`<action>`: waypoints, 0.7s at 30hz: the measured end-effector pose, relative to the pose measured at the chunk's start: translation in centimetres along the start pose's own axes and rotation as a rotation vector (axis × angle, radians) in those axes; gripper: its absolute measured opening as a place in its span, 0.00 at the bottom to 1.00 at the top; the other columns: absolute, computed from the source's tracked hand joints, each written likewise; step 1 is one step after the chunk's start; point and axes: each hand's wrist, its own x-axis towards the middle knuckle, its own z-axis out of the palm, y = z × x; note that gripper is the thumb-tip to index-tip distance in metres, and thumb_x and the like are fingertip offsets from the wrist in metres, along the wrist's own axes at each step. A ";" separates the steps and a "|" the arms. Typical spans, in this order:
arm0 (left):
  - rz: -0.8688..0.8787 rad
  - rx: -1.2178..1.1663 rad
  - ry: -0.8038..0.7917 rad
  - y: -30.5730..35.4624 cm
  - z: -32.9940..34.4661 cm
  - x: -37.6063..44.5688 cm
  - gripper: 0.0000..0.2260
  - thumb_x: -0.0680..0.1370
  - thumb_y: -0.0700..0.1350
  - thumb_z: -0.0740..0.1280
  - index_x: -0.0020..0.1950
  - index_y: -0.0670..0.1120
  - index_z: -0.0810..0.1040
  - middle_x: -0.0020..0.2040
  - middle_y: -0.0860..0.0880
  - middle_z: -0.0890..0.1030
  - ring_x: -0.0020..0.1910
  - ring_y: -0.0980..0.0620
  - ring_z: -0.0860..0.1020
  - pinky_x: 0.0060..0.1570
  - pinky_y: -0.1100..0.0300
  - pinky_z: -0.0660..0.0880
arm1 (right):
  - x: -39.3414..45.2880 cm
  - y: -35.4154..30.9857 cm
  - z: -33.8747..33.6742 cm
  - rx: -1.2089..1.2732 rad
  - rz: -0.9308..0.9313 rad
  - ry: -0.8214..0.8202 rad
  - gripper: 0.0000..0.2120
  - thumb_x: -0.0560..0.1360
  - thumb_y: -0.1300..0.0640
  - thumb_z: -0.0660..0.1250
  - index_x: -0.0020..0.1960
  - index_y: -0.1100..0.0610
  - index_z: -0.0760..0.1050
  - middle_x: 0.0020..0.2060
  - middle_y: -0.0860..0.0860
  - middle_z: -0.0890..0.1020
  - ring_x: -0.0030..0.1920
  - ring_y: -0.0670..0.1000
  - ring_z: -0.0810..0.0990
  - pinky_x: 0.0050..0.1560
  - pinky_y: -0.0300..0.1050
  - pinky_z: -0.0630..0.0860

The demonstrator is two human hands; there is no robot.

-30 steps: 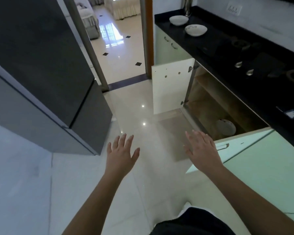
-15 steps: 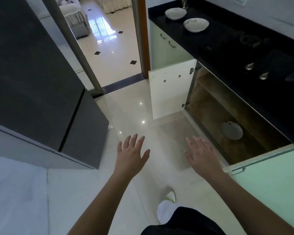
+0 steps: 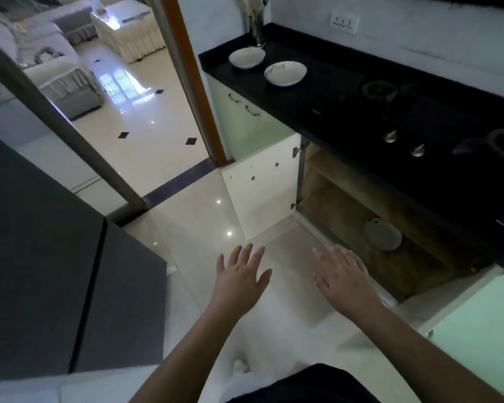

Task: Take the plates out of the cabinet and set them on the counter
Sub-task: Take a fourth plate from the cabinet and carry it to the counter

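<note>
Two white plates stand on the black counter (image 3: 326, 100) at its far left end: one plate (image 3: 246, 57) by the wall and a second plate (image 3: 285, 73) just right of it. A third white plate (image 3: 383, 235) lies on the floor of the open lower cabinet (image 3: 346, 216) under the counter. My left hand (image 3: 239, 279) and my right hand (image 3: 342, 274) hover over the tiled floor in front of the cabinet, fingers spread, holding nothing. The right hand is just left of the cabinet opening.
The cabinet's left door (image 3: 262, 184) swings out over the floor; a pale green door (image 3: 477, 330) stands open at lower right. A dark refrigerator (image 3: 50, 257) fills the left side. A gas hob (image 3: 419, 120) sits on the counter. A doorway (image 3: 146, 120) leads to another room.
The view has shifted forward and up along the counter. Both hands stay open in front of me, with the right hand now closer to the cabinet opening.
</note>
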 end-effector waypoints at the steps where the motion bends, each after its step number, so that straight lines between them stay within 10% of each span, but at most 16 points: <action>1: 0.035 0.003 0.012 -0.2 -0.4 1.3 0.28 0.81 0.64 0.44 0.79 0.56 0.49 0.81 0.49 0.53 0.79 0.47 0.49 0.76 0.39 0.47 | 0.5 0.3 -0.3 -0.008 0.031 0.015 0.28 0.80 0.41 0.47 0.77 0.48 0.51 0.76 0.53 0.60 0.75 0.55 0.56 0.74 0.53 0.55; 13: 0.498 -0.004 0.089 -5.5 -4.9 16.5 0.35 0.75 0.69 0.32 0.77 0.54 0.52 0.78 0.50 0.62 0.78 0.45 0.58 0.73 0.38 0.55 | 6.9 -3.4 -1.8 -0.060 0.408 0.094 0.28 0.79 0.40 0.53 0.77 0.48 0.54 0.76 0.52 0.60 0.76 0.54 0.56 0.74 0.53 0.53; 21: 0.744 0.094 0.112 -5.3 -7.9 23.8 0.29 0.79 0.65 0.42 0.77 0.56 0.59 0.76 0.47 0.66 0.76 0.44 0.62 0.72 0.39 0.57 | 7.4 -6.8 -3.6 -0.056 0.681 0.261 0.26 0.79 0.45 0.58 0.74 0.53 0.62 0.71 0.51 0.70 0.72 0.53 0.66 0.72 0.50 0.60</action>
